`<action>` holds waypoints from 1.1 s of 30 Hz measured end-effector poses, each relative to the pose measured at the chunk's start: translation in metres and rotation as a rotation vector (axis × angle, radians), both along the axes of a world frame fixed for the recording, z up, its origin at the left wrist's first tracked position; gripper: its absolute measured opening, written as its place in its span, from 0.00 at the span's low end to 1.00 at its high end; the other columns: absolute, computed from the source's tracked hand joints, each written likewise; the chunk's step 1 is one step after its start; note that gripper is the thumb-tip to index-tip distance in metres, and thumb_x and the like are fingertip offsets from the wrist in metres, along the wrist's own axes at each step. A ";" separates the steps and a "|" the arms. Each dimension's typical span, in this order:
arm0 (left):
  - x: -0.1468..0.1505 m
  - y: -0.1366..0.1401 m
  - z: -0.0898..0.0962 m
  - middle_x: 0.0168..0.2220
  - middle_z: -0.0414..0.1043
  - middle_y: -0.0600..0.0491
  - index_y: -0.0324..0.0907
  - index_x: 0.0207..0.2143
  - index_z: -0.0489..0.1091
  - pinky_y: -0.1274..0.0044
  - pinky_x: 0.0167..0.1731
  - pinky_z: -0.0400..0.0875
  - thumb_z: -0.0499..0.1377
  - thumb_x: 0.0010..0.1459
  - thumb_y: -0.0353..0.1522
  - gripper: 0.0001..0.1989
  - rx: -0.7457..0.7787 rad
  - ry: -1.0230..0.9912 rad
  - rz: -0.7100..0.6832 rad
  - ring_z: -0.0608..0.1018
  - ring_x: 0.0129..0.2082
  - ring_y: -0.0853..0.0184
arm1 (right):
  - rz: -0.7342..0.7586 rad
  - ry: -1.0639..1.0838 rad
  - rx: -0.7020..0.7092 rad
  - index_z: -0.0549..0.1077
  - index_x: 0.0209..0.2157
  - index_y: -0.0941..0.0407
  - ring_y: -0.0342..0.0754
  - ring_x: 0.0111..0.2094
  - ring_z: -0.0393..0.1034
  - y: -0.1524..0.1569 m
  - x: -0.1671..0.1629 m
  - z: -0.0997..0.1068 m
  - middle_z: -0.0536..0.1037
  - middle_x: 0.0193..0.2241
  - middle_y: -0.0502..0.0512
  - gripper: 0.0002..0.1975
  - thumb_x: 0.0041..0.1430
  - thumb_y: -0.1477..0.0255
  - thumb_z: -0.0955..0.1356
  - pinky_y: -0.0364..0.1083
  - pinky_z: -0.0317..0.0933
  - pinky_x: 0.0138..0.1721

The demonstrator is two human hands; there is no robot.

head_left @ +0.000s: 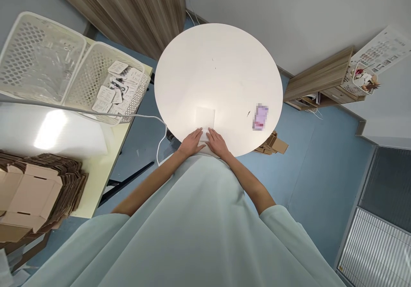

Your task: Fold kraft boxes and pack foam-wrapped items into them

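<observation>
round white worktop [218, 60], centre of view. white sheet [204, 118] lies flat on its near part, square to the near edge, its near end under the fingers. left hand [192, 142] rests palm down on the sheet's near left corner, fingers flat and spread a little, grip not closed on anything. right hand [217, 143] rests palm down on the near right corner, fingers flat, likewise pressing and not clasping. the two hands are just beside each other, thumbs nearly meeting.

on the same worktop, right of the sheet and well apart from it: a small blurred pink item [260, 117], and a tiny dark speck [248, 114] just left of it. nothing lies between hands and sheet.

left side: a pale yellow side table [105, 167] carrying two white perforated baskets. the far left basket [38, 55] holds clear plastic pieces; the nearer basket [109, 81] holds printed cards [117, 88]. a white cable [150, 120] runs from the side table down toward the floor by the worktop's near left edge. a stack of flat brown cartons [38, 192] sits at the near left.

floor: blue; cardboard scraps [272, 143] lie under the worktop's right edge.

far right: a wooden shelf [321, 79] with a small basket [359, 81] on it.
</observation>
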State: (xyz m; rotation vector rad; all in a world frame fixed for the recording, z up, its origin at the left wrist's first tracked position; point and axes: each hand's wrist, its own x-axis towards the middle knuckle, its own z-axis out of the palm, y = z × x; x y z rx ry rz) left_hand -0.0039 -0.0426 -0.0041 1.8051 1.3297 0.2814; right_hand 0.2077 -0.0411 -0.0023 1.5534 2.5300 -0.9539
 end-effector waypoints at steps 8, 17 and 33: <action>-0.005 0.020 -0.005 0.70 0.70 0.42 0.45 0.65 0.73 0.57 0.73 0.62 0.66 0.61 0.47 0.32 -0.118 -0.054 0.105 0.70 0.72 0.47 | -0.069 0.069 -0.063 0.68 0.71 0.54 0.58 0.76 0.59 0.008 0.009 0.013 0.63 0.75 0.64 0.25 0.79 0.61 0.63 0.59 0.60 0.73; -0.003 0.064 -0.010 0.41 0.84 0.42 0.46 0.34 0.77 0.63 0.46 0.74 0.62 0.65 0.47 0.16 -0.272 0.113 0.414 0.82 0.43 0.49 | -0.483 0.083 -0.132 0.70 0.64 0.53 0.52 0.48 0.78 0.047 -0.007 0.008 0.79 0.57 0.61 0.21 0.79 0.59 0.60 0.51 0.73 0.53; 0.022 0.068 0.004 0.69 0.63 0.35 0.39 0.67 0.65 0.56 0.66 0.67 0.60 0.65 0.29 0.29 -0.067 0.216 0.448 0.69 0.68 0.43 | -0.131 0.017 0.029 0.72 0.66 0.54 0.58 0.79 0.48 0.073 -0.014 0.000 0.62 0.76 0.63 0.21 0.76 0.67 0.66 0.61 0.53 0.76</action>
